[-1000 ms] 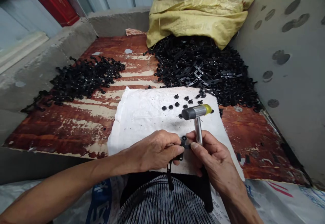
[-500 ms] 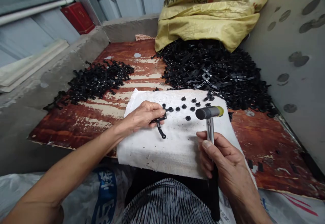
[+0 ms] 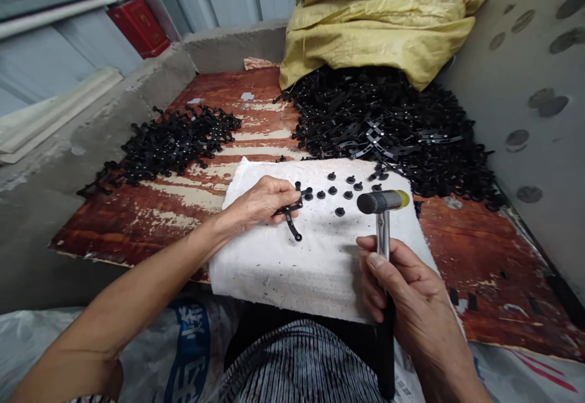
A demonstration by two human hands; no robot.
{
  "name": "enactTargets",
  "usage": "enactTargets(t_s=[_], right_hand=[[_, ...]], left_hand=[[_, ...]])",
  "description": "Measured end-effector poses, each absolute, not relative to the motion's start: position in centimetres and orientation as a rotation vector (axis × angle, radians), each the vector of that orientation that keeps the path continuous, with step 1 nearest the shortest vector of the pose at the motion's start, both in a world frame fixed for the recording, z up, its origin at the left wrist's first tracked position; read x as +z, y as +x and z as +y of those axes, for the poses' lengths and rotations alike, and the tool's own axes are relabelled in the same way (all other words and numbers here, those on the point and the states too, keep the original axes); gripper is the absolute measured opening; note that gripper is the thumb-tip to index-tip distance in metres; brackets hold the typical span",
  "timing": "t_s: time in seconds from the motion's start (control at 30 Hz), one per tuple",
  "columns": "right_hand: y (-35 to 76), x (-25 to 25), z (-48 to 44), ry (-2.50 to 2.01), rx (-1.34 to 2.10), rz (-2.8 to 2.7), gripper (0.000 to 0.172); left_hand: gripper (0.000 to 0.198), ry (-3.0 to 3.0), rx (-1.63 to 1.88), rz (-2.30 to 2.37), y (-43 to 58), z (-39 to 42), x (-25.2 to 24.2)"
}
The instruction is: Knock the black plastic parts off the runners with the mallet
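Note:
My left hand (image 3: pixel 258 203) is closed on a black cross-shaped metal part (image 3: pixel 292 211), pressing it onto the white foam block (image 3: pixel 311 256) beside a row of small black rivets (image 3: pixel 340 192). My right hand (image 3: pixel 402 281) grips the metal shaft of a small hammer (image 3: pixel 380 203), whose black and yellow head hovers over the block's right side, right of the rivets.
A big heap of black parts (image 3: pixel 384 128) lies behind the block, under a yellow woven sack (image 3: pixel 379 31). A smaller heap (image 3: pixel 173 141) sits at left on the worn red board (image 3: pixel 461 256). Concrete walls close in on the right and left.
One second ago both hands held the part near my lap. My left hand has since carried it forward onto the block by the rivets; the hammer stays raised at right.

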State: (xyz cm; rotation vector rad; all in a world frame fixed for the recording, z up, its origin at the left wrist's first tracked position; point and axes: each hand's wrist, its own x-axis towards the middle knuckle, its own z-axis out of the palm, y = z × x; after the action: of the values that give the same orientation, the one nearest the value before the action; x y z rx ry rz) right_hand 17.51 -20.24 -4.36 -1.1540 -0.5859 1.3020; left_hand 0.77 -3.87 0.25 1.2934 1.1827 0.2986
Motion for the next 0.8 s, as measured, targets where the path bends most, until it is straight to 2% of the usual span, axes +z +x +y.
enactTargets(t_s=[0.43, 0.8], right_hand=[[17.49, -3.73, -20.04, -1.179, 1.335, -0.568, 0.028], [17.71, -4.29, -20.29, -1.167, 1.324, -0.597, 0.022]], left_hand=[[0.030, 1.285, 0.291, 1.191, 0.89, -3.80, -0.01], [0.032, 1.305, 0.298, 1.163, 0.97, -3.78, 0.02]])
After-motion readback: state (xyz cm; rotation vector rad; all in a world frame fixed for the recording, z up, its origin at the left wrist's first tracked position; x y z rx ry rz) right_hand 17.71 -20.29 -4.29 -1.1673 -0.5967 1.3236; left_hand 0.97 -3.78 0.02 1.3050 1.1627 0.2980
